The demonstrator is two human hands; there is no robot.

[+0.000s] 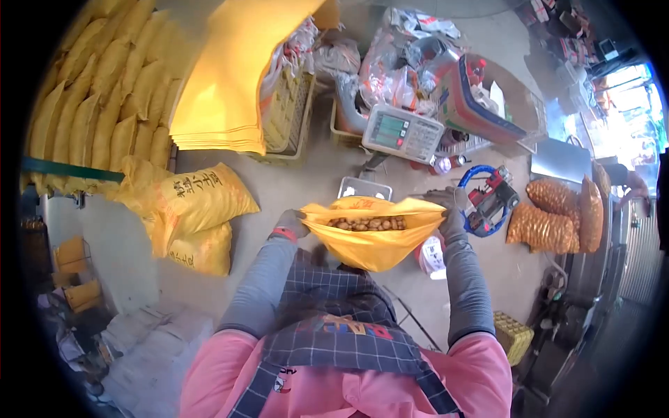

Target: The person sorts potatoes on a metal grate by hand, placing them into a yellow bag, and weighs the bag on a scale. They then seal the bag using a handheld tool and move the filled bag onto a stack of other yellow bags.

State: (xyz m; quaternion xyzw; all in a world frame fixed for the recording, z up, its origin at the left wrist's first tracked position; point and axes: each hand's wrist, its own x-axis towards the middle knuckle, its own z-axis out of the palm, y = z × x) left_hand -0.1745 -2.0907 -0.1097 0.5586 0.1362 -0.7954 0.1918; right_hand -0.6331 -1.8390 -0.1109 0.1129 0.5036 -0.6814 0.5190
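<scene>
A yellow sack (375, 254) hangs in front of my apron with its mouth stretched wide. Small round brown potatoes (369, 223) show inside it. My left hand (291, 221), gloved and with a red band at the wrist, is closed on the left corner of the rim. On the opposite corner, my gloved right hand (451, 211) grips the rim too. Just beyond the sack is a small clear tray (364, 189) with white pieces in it. A red and black power tool (493, 198) with a blue coiled cord lies right of my right hand.
Filled yellow sacks (198, 202) lie on the floor at left, by a tall stack of sacks (90, 104). Flat yellow sacks (226, 83) drape over a crate (293, 118). A scale display (402, 134) stands ahead. Filled orange net bags (547, 226) sit at right.
</scene>
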